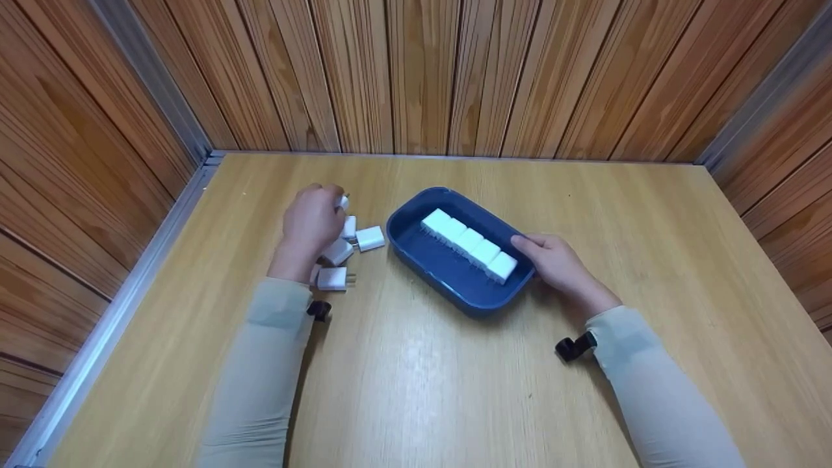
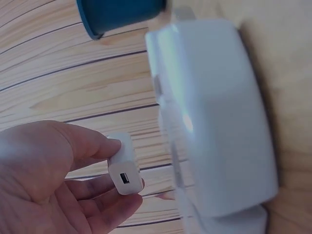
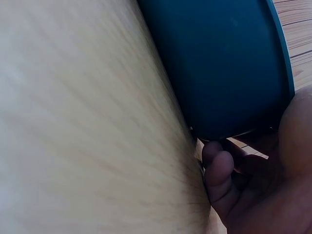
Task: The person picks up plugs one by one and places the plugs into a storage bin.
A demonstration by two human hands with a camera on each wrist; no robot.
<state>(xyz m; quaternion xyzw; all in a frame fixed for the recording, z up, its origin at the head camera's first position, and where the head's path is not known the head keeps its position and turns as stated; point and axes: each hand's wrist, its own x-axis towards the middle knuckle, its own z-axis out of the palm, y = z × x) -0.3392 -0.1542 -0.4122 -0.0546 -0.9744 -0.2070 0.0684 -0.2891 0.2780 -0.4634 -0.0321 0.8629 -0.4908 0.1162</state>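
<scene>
- While my left hand [image 2: 46, 180] pinches one white charger [image 2: 125, 165], its grip looks shallow; it could slip.
- My right hand [image 1: 556, 263] grips the blue tray [image 1: 416, 257] rim; a nudge might topple the row of chargers [image 1: 469, 244].

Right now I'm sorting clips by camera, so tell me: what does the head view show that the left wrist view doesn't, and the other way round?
Only the head view shows five white chargers in a row inside the blue tray, the right hand at the tray's rim, and loose chargers on the wooden table. Only the left wrist view shows the USB port on the held charger and the fingertips pinching it. Both show the left hand, that charger, the tray and the table.
</scene>
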